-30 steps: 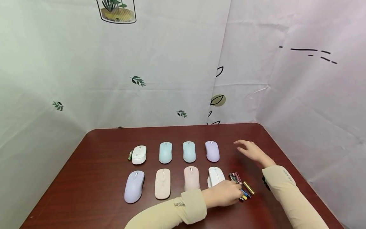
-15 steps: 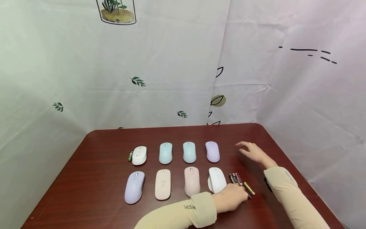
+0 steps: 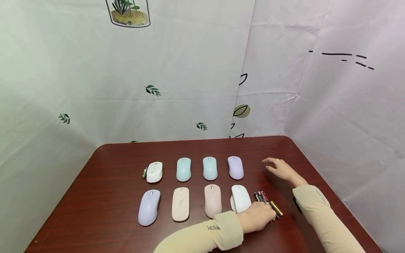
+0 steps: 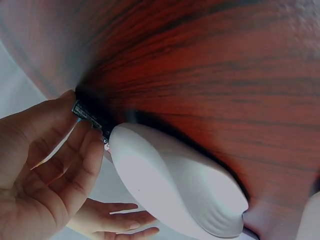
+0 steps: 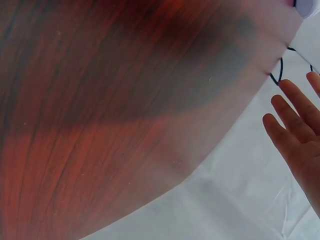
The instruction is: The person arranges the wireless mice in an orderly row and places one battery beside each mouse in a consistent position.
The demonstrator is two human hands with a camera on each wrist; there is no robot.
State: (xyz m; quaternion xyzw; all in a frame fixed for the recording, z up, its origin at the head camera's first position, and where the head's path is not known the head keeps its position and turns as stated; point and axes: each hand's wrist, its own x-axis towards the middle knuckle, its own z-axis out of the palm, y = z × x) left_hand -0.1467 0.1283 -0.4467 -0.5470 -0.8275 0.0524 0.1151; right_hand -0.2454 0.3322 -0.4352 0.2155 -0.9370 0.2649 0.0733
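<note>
My left hand (image 3: pixel 257 216) reaches across to the right and covers part of a group of small cylindrical batteries (image 3: pixel 261 196) on the table. In the left wrist view, its thumb and fingers pinch a dark battery (image 4: pixel 91 115) low at the tabletop, close to one end of a white mouse (image 4: pixel 165 185). A gold battery (image 3: pixel 276 208) lies beside the fingers. My right hand (image 3: pixel 281 170) hovers over the table's right side, fingers loosely extended and holding nothing; the right wrist view shows its spread fingers (image 5: pixel 295 120).
Mice stand in two rows: a white mouse (image 3: pixel 154 172), blue mice (image 3: pixel 183 169) and a purple mouse (image 3: pixel 235 167) at the back; a lavender mouse (image 3: pixel 149 207), beige mouse (image 3: pixel 180 204) and pink mouse (image 3: pixel 213 201) nearer. A green battery (image 3: pixel 144 172) lies far left.
My left hand has slid right and slightly toward me over the batteries, hiding the blue and yellow ones and uncovering the white mouse. The right hand has drifted slightly right and nearer.
</note>
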